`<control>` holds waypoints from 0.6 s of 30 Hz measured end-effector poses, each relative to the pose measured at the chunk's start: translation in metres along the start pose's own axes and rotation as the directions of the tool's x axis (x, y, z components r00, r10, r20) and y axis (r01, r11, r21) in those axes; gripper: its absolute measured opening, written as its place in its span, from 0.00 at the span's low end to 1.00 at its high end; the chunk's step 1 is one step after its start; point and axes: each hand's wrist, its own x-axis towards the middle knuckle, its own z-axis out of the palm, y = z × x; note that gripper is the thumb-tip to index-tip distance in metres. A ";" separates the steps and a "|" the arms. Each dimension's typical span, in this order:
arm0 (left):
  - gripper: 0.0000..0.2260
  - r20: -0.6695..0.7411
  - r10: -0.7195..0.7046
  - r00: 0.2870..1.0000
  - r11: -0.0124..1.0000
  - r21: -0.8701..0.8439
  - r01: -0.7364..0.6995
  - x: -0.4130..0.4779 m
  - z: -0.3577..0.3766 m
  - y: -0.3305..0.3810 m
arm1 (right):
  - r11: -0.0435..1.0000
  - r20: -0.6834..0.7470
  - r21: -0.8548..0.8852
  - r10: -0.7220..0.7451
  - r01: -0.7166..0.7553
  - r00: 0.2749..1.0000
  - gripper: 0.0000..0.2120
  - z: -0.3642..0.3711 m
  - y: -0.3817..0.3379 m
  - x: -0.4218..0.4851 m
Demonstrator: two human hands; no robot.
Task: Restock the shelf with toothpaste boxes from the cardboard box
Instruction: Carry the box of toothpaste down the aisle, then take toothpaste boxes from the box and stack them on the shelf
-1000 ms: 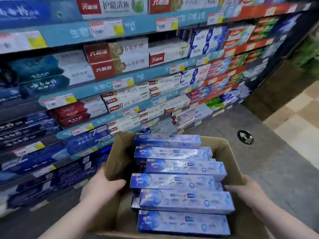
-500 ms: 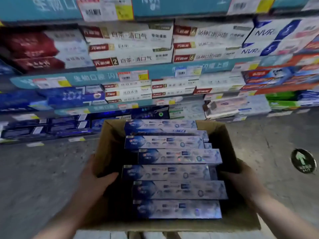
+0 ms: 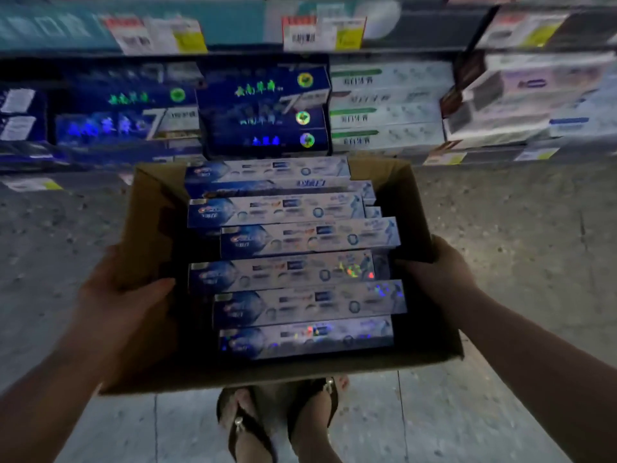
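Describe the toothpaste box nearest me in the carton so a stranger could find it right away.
Find the open cardboard box held between the left hand and right hand in front of the shelf. Blue toothpaste boxes lie crosswise inside, stepped back toward the shelf. The nearest toothpaste box is the end one beside the carton's near wall, closest to the feet.

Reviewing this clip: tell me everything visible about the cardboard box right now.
The cardboard box is plain brown card, open-topped, rectangular, held roughly level above the floor before the shelf. The left hand grips its left wall, thumb inside the rim; the right hand grips its right wall. Blue-and-silver toothpaste boxes lie flat inside, crosswise, in staggered rows, filling most of it.
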 end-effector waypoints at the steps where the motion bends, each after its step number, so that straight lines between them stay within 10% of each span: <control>1: 0.36 0.005 -0.015 1.000 1.000 -0.017 0.015 0.008 0.008 -0.001 | 1.000 0.001 0.009 0.003 -0.003 1.000 0.19 0.010 0.006 0.012; 10: 0.18 -0.037 -0.007 0.999 0.992 -0.125 0.002 0.044 0.082 -0.012 | 0.994 0.031 0.099 0.054 -0.057 0.998 0.22 0.081 0.067 0.093; 18: 0.24 -0.063 -0.043 0.997 0.986 -0.163 0.032 0.065 0.117 -0.038 | 0.984 0.069 0.158 0.067 -0.078 0.995 0.24 0.112 0.095 0.123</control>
